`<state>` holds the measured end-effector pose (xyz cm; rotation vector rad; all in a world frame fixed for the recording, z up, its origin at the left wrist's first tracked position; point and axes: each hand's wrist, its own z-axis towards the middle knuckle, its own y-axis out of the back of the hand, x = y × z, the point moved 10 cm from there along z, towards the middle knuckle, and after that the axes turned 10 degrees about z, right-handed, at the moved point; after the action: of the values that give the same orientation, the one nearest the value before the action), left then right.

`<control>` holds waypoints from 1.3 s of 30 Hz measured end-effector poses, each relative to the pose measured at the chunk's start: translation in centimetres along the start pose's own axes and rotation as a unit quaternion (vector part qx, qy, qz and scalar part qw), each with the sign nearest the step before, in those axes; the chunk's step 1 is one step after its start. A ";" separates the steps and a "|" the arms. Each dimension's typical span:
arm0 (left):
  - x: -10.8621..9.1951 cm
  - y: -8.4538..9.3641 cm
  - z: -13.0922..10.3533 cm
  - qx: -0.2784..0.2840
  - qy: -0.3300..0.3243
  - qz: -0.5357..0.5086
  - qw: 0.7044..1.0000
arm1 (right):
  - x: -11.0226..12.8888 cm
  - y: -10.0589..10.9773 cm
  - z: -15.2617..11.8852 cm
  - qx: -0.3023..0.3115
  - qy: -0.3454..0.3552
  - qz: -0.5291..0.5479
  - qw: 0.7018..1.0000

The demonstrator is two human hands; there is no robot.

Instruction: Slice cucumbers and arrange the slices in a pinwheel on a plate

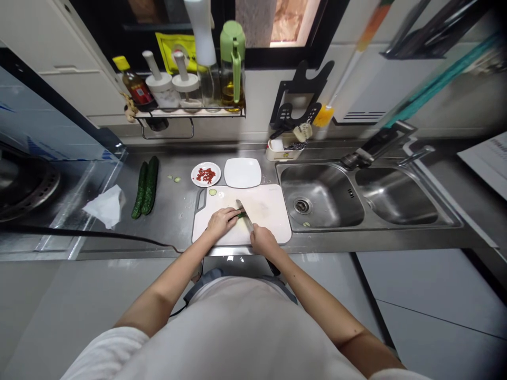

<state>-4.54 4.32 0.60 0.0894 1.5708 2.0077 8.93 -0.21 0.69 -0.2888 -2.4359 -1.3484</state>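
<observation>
Both forearms reach in from the near edge, angling toward each other over the white cutting board (273, 203). The right hand (264, 240) is closed around the handle of the knife (246, 215), its blade slanting far and left. The left hand (222, 222) lies palm down, fingers together and pinning the green piece (241, 214) to the middle of the board, against the blade.

1 round slice (213, 192) lies at the board's far left. Left of the board, on the counter (170, 211), are 2 cucumbers (145, 187) side by side and a crumpled tissue (106, 206); to the right is the double sink (325, 195). Just beyond the board sit the plate of red pieces (194, 176) and a white plate (242, 172) — farther still, the bottle rack (190, 112).

Fingers and blade hide most of the green piece; the knife's handle is mostly covered, and the stove pan (24, 182) is cut off at left.
</observation>
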 end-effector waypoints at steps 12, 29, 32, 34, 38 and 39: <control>-0.3 0.4 0.1 -0.005 0.002 -0.001 1.000 | 2.0 1.2 2.1 -0.026 0.015 0.013 0.999; -0.4 0.7 0.2 -0.005 0.004 -0.003 1.000 | 2.5 1.1 2.9 -0.018 0.010 0.011 1.000; -0.4 0.8 0.2 -0.007 0.005 -0.005 1.000 | 2.7 1.2 3.4 -0.019 0.007 0.013 1.000; -0.4 0.8 0.2 -0.007 0.006 -0.002 1.000 | 2.6 1.0 3.2 -0.019 0.005 0.012 1.000; -0.3 0.5 0.1 -0.005 0.008 0.000 1.000 | 1.5 0.2 2.0 -0.011 -0.003 0.009 1.000; -0.2 0.5 0.1 -0.005 0.009 -0.002 1.000 | 1.2 0.0 1.6 -0.009 -0.006 0.008 1.000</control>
<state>-4.51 4.24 1.12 0.0658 1.5713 2.0181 7.51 1.19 0.36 -0.3206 -2.4269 -1.3674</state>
